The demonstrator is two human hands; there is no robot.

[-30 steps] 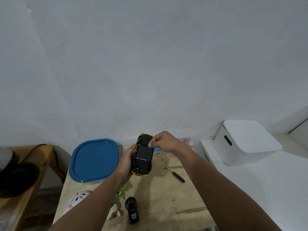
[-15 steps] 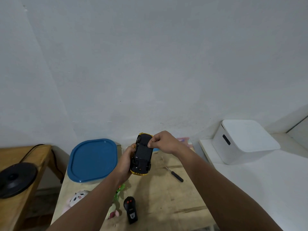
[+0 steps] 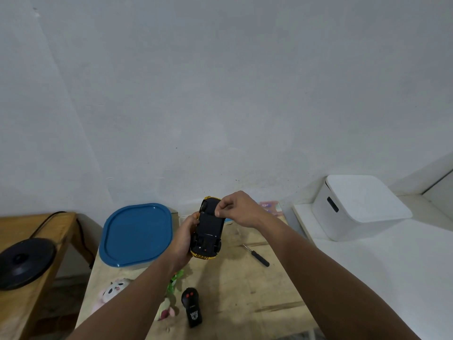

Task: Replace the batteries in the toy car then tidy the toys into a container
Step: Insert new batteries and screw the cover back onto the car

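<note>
- Wooden table [image 3: 245,285] under a plain white wall.
- My left hand [image 3: 182,238] grips the flipped toy car [image 3: 209,229] above it.
- Right hand [image 3: 239,209] pinches at the underside, looks like the battery cover step.
- Screwdriver [image 3: 256,255] probably next.

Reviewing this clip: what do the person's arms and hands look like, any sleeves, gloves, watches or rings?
Both forearms are bare as far as the frame shows: no sleeve reaches the visible part of either arm. The left hand and the right hand wear no gloves. No watch, strap or bracelet shows at either wrist. No ring is visible on the fingers that face the camera, though some fingers are hidden.
</note>
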